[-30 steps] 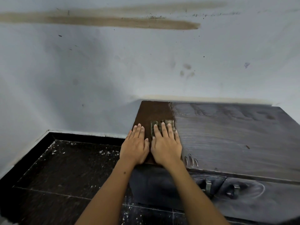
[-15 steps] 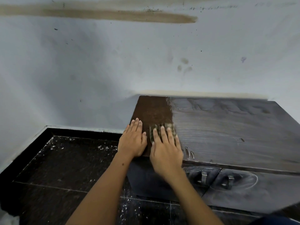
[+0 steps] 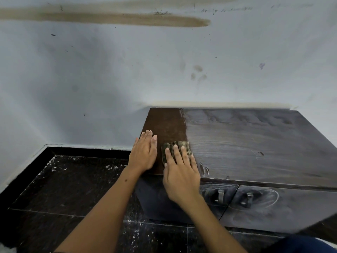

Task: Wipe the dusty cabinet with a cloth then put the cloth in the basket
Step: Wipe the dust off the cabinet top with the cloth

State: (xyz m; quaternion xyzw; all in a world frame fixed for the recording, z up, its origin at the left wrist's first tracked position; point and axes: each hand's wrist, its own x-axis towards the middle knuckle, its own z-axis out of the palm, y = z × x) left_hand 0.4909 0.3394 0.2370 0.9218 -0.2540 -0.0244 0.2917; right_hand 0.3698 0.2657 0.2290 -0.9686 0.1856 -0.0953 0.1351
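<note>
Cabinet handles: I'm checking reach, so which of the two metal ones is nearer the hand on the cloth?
The left handle, just right of the right hand on the cloth; the other handle sits farther right.

The right hand [image 3: 179, 172] covers most of the checked cloth [image 3: 176, 147]; only its far part shows. The cabinet [image 3: 255, 148] is cut off by the right edge of the picture. Both forearms leave at the bottom edge.
</note>
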